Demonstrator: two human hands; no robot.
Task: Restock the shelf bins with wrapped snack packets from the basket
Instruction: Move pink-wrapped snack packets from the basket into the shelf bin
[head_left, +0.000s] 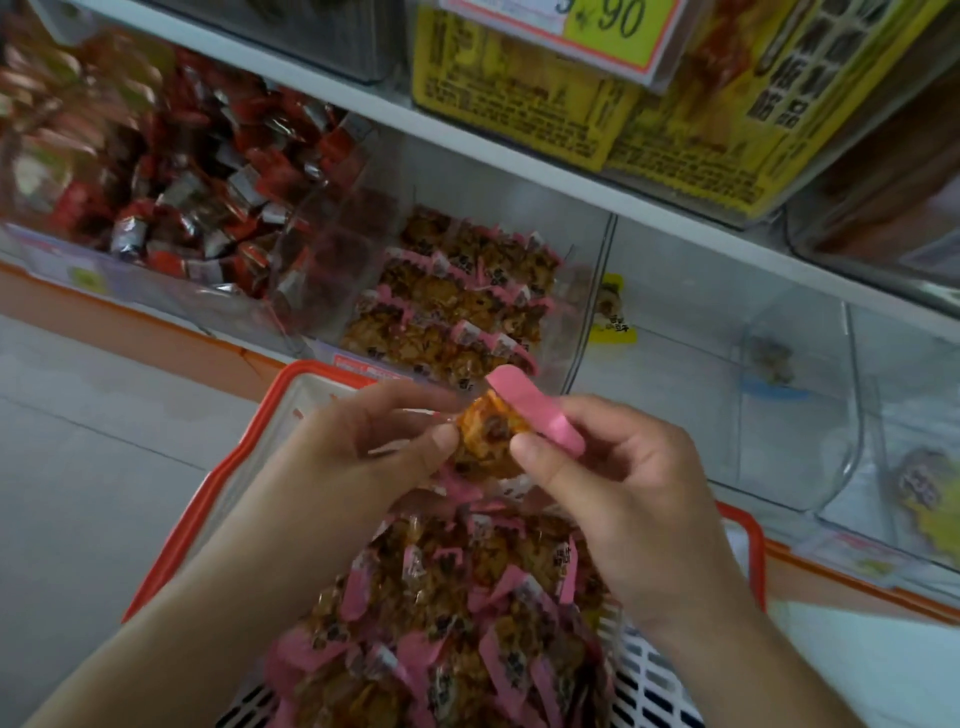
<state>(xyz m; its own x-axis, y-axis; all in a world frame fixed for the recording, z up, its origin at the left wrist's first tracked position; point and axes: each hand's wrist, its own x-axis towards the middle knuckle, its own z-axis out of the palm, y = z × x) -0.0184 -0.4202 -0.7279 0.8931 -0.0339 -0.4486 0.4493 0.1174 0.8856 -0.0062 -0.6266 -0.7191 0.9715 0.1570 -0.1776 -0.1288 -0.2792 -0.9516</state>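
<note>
Snack packet (491, 434), pink-ended with brown filling, is held up at twelve o'clock over the basket (249, 447). The left hand (363, 447) pinches its left edge; the right hand (613, 467) pinches the pink end flap. It looks light, crinkly and probably slippery, so the sealed pink ends seem the safest hold. Its matching bin (576, 332) sits at twelve o'clock beyond, partly filled, with emptier bins at two o'clock.

Two bare forearms, left hand (384, 441) and right hand (618, 499) ringless, short trimmed nails, no sleeves in view
</note>
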